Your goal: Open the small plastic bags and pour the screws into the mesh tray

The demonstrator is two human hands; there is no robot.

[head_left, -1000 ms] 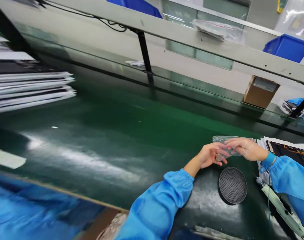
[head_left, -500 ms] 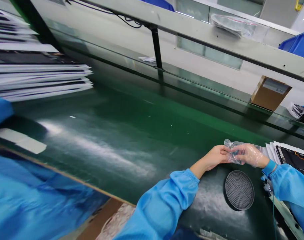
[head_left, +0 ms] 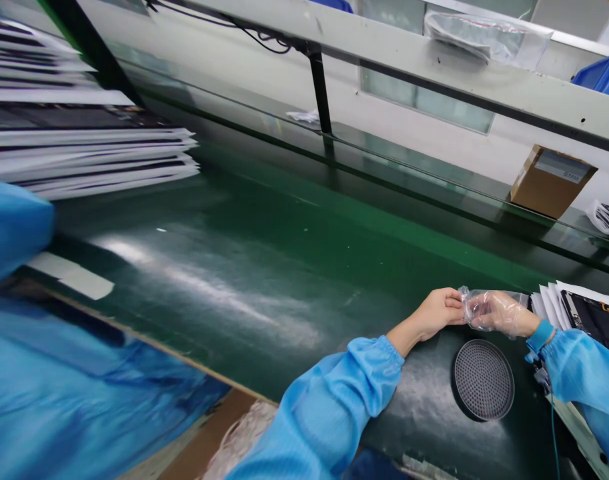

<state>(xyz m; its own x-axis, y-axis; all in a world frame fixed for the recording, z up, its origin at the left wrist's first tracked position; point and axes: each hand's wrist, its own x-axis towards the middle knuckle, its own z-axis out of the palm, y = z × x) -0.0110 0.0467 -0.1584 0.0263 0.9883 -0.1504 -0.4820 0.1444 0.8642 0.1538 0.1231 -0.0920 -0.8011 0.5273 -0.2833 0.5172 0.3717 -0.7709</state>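
Left hand [head_left: 441, 312] closed onto crinkly film [head_left: 484, 319]; disc [head_left: 484, 379] round, gridded

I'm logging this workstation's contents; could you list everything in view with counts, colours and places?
Clear plastic: 1, transparent, around right hand
Round perforated tray: 1, dark grey, below hands
Table: 1, dark green, centre
Panel stacks: 2, black and white, left and right
Tool: 1, pale green, lower right, partly hidden
Pale strips: count unclear, off-white, front left
Cardboard box: 1, brown, back right
Rail: 1, grey, above table
Plastic packet: 1, clear, on rail
Bins: 2, blue, top, cut off
Cables: uncounted, black, under rail
Blue fabric: uncounted, blue, left
Wristband: 1, blue, right wrist
Sleeves: 2, light blue, forearms
Left hand: 1, bare, at plastic's end
Right hand: 1, inside plastic
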